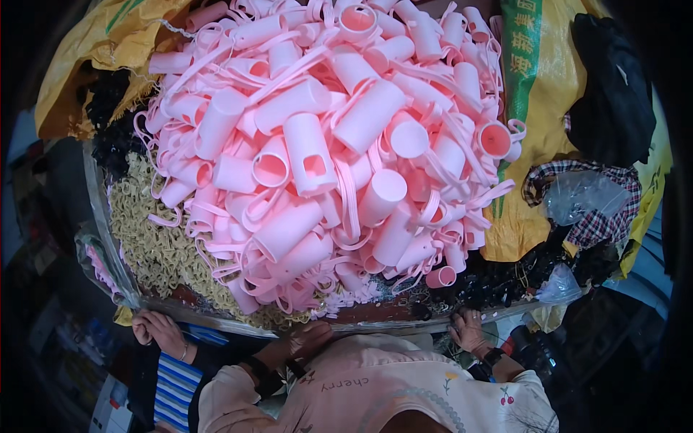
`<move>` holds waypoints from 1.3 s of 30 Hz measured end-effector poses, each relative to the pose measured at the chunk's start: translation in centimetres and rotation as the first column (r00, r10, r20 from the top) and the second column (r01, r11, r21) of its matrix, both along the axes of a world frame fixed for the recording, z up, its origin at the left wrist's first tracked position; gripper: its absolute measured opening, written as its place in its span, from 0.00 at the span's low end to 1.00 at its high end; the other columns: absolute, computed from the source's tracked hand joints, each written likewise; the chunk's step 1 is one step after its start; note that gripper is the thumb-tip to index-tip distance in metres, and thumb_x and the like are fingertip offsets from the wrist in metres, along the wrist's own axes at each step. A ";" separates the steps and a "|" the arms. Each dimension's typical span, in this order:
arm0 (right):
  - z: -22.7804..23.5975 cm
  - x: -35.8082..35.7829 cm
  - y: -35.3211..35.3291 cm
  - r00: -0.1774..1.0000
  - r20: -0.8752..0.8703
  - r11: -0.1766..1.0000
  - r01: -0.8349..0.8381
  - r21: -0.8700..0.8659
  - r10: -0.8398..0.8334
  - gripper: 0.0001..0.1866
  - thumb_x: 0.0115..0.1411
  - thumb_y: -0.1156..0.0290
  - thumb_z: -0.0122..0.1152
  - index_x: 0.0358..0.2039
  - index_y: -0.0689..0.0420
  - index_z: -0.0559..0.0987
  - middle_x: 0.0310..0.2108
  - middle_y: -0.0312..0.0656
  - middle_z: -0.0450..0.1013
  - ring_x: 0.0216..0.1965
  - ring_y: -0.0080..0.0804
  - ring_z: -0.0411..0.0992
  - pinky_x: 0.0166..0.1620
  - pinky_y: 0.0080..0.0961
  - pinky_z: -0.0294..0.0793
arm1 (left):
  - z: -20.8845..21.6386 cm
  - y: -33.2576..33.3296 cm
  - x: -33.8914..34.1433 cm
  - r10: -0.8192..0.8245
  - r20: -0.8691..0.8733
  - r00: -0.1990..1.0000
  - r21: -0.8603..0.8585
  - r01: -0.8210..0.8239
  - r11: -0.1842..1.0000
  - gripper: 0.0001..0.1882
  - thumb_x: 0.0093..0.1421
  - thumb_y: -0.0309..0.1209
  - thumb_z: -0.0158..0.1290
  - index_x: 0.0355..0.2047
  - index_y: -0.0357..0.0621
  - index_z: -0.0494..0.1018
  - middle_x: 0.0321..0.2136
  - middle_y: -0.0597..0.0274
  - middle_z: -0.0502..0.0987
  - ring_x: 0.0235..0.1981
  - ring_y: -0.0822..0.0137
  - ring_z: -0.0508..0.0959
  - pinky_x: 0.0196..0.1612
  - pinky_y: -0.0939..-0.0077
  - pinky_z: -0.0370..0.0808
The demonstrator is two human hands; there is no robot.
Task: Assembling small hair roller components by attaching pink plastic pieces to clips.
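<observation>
Big heap of pink plastic tubes (325, 155) with thin pink straps tangled through it, piled on the bench (375, 315). All places below go by this heap.

Left hand (312, 338): at the bench's near edge, just below the heap's lower middle, close to the lowest tubes but not touching any that show. Fingers curled, wrist with a dark band; whether it holds something, cannot tell.

Right hand (468, 329): at the bench edge below the heap's lower right corner, fingers loosely bent and resting on the rim, nothing seen in it. Nearest tube is a short pink one with open end (441, 277), just above the hand, apart from it.

Another person's hand (154, 328) grips the bench edge below the heap's lower left, striped sleeve under it.

Left of the heap: spread of small yellowish bits (148, 242). Right of it: yellow sack (556, 94), checked cloth (599, 216) with a clear plastic bag on it. Below right: small black pieces (498, 283).
</observation>
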State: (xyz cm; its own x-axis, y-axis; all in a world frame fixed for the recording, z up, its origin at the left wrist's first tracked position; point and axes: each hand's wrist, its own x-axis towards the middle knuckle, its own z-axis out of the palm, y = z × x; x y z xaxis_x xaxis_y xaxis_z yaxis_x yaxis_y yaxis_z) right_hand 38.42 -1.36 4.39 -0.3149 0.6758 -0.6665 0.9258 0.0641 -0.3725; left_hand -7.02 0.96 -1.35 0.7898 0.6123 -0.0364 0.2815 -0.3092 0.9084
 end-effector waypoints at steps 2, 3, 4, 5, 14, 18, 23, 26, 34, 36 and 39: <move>-0.8 0.3 -0.9 1.000 -0.023 0.997 -0.001 0.078 0.003 0.21 0.42 0.61 0.56 0.35 0.58 0.69 0.37 0.48 0.60 0.38 0.46 0.58 0.41 0.41 0.55 | 0.5 0.7 0.1 0.009 -0.010 1.000 0.069 -0.008 0.998 0.22 0.46 0.28 0.46 0.45 0.39 0.64 0.43 0.57 0.66 0.46 0.60 0.67 0.46 0.72 0.68; -1.2 0.5 -1.3 0.999 -0.038 0.993 -0.002 0.117 0.007 0.20 0.41 0.62 0.56 0.35 0.58 0.69 0.36 0.48 0.60 0.38 0.46 0.57 0.41 0.41 0.55 | 0.7 1.0 0.1 0.015 -0.017 1.000 0.104 -0.013 0.995 0.22 0.46 0.28 0.46 0.45 0.40 0.64 0.44 0.58 0.65 0.46 0.60 0.67 0.46 0.73 0.68; -1.5 0.8 -1.9 0.999 -0.048 0.993 -0.004 0.121 0.010 0.20 0.41 0.62 0.56 0.35 0.58 0.69 0.36 0.48 0.60 0.38 0.46 0.57 0.41 0.41 0.55 | 0.7 1.1 0.1 0.018 -0.027 0.999 0.109 -0.015 0.994 0.22 0.46 0.28 0.46 0.45 0.40 0.64 0.44 0.58 0.65 0.46 0.60 0.67 0.46 0.73 0.68; -1.9 1.1 -2.5 0.999 -0.042 0.988 -0.022 0.156 0.029 0.21 0.40 0.62 0.57 0.35 0.58 0.69 0.36 0.47 0.60 0.38 0.46 0.57 0.41 0.42 0.55 | 0.7 1.0 -0.2 -0.057 -0.092 0.994 0.172 0.073 0.982 0.23 0.45 0.28 0.46 0.45 0.40 0.64 0.44 0.59 0.65 0.46 0.61 0.67 0.45 0.74 0.68; -3.5 2.1 -4.6 0.991 -0.057 0.914 -0.088 0.395 0.120 0.23 0.35 0.63 0.57 0.34 0.57 0.67 0.35 0.45 0.59 0.36 0.44 0.58 0.38 0.44 0.54 | 2.2 1.8 0.8 -0.146 -0.262 0.954 0.371 0.239 0.898 0.24 0.38 0.33 0.48 0.39 0.41 0.70 0.38 0.60 0.70 0.39 0.62 0.71 0.40 0.76 0.70; -3.6 1.7 -4.3 0.989 -0.038 0.900 -0.115 0.420 0.144 0.23 0.35 0.63 0.57 0.34 0.58 0.67 0.34 0.45 0.59 0.35 0.44 0.58 0.37 0.44 0.54 | 2.0 1.3 0.8 -0.106 -0.254 0.961 0.375 0.199 0.906 0.23 0.43 0.33 0.44 0.42 0.41 0.67 0.40 0.59 0.68 0.37 0.67 0.71 0.36 0.82 0.70; -4.0 2.1 -4.8 0.983 -0.093 0.849 -0.089 0.520 0.159 0.24 0.34 0.62 0.56 0.35 0.58 0.67 0.34 0.46 0.58 0.34 0.44 0.57 0.36 0.43 0.54 | 1.7 -1.1 -0.1 -0.128 -0.337 0.933 0.433 0.274 0.859 0.22 0.38 0.34 0.49 0.37 0.42 0.70 0.38 0.58 0.70 0.40 0.62 0.71 0.39 0.76 0.71; -3.4 1.8 -4.1 0.980 -0.072 0.849 -0.122 0.514 0.184 0.24 0.34 0.62 0.56 0.34 0.59 0.67 0.33 0.46 0.58 0.34 0.43 0.57 0.36 0.43 0.54 | -0.1 -3.2 -1.1 -0.136 -0.448 0.883 0.453 0.356 0.817 0.21 0.42 0.33 0.46 0.40 0.41 0.69 0.39 0.59 0.69 0.39 0.64 0.71 0.39 0.77 0.71; -5.5 3.2 -5.7 0.963 -0.036 0.780 -0.192 0.596 0.266 0.25 0.31 0.61 0.56 0.33 0.60 0.68 0.31 0.45 0.58 0.33 0.42 0.57 0.35 0.41 0.55 | 1.6 -0.5 1.2 0.020 -0.231 0.973 0.443 0.087 0.892 0.21 0.42 0.32 0.48 0.40 0.38 0.68 0.39 0.56 0.68 0.41 0.60 0.70 0.42 0.71 0.71; -5.2 3.1 -5.5 0.962 -0.020 0.761 -0.203 0.616 0.273 0.26 0.31 0.61 0.56 0.33 0.60 0.67 0.31 0.45 0.58 0.32 0.42 0.58 0.35 0.41 0.55 | 1.3 -0.4 1.2 0.025 -0.196 0.980 0.443 0.066 0.894 0.23 0.41 0.32 0.51 0.40 0.38 0.67 0.39 0.56 0.68 0.41 0.59 0.70 0.41 0.70 0.71; -6.7 4.0 -6.1 0.946 0.056 0.658 -0.265 0.704 0.321 0.26 0.30 0.61 0.57 0.33 0.60 0.67 0.30 0.45 0.58 0.32 0.42 0.58 0.34 0.40 0.55 | 1.8 -0.6 1.3 0.010 -0.232 0.973 0.423 0.092 0.901 0.22 0.41 0.33 0.52 0.38 0.37 0.68 0.39 0.55 0.68 0.41 0.59 0.70 0.41 0.70 0.71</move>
State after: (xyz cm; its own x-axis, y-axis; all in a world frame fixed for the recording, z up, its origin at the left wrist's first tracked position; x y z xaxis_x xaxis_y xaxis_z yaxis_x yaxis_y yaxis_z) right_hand 42.39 -7.41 -2.28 -0.6027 0.7978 -0.0132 0.7881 0.5927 -0.1662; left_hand -5.70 0.35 0.46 0.8168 0.5752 0.0441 0.4388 -0.6691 0.5998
